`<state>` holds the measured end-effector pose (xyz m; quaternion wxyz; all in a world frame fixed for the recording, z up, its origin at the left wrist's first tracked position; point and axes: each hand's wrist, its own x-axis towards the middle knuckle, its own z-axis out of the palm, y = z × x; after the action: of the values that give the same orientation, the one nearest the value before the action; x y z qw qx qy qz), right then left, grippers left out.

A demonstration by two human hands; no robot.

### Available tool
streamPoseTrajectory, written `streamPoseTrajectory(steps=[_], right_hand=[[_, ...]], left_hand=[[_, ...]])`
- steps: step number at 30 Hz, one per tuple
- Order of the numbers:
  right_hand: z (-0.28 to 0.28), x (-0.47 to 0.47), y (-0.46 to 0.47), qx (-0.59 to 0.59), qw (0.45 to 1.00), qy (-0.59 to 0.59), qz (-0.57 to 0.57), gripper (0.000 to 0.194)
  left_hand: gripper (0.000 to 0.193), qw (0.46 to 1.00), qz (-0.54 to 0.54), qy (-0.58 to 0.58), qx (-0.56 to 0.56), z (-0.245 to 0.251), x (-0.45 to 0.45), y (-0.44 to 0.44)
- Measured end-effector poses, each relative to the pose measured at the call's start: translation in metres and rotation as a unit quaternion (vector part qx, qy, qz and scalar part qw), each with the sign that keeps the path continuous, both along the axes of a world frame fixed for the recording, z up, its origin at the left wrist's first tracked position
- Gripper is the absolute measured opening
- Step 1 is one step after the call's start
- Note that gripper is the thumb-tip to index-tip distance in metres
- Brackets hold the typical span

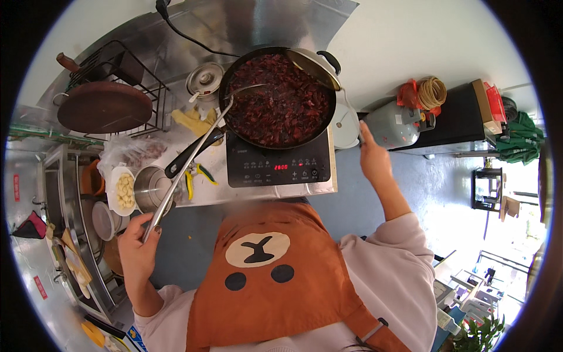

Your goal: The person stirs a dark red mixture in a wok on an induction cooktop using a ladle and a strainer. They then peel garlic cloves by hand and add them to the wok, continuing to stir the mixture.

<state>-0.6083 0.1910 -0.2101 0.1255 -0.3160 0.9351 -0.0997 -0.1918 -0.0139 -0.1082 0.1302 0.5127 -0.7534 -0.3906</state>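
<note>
A black wok (pixel 224 115) full of dark red chopped food (pixel 281 110) in liquid sits on a black induction cooktop (pixel 278 165) with a lit red display. My left hand (pixel 140 251) grips the long handle of a metal wok spatula (pixel 193 152). The spatula's head is partly sunk in the food at the wok's left side. My right hand (pixel 374 158) is closed around the thin handle of a metal ladle (pixel 314 66). Its bowl leans over the wok's upper right rim; its inside is mostly turned from view. The wok's black handle (pixel 193 154) points to the lower left.
Left of the cooktop are a lidded metal pot (pixel 205 79), yellow cloth (pixel 193 119), green-and-yellow-handled pliers (pixel 190 184), steel container (pixel 151 187) and white bowl (pixel 115 193) of peeled garlic. A wire rack (pixel 160 103) holds a round board (pixel 105 108). A gas cylinder (pixel 391 125) stands right.
</note>
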Motion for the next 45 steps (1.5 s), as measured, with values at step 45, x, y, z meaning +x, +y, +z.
streamPoseTrajectory(steps=[45], right_hand=[[-0.013,0.053,0.019,-0.151,0.979,-0.127,0.057,0.054]], left_hand=[[0.019,0.971,0.024,0.039,0.233,-0.014,-0.032,0.000]])
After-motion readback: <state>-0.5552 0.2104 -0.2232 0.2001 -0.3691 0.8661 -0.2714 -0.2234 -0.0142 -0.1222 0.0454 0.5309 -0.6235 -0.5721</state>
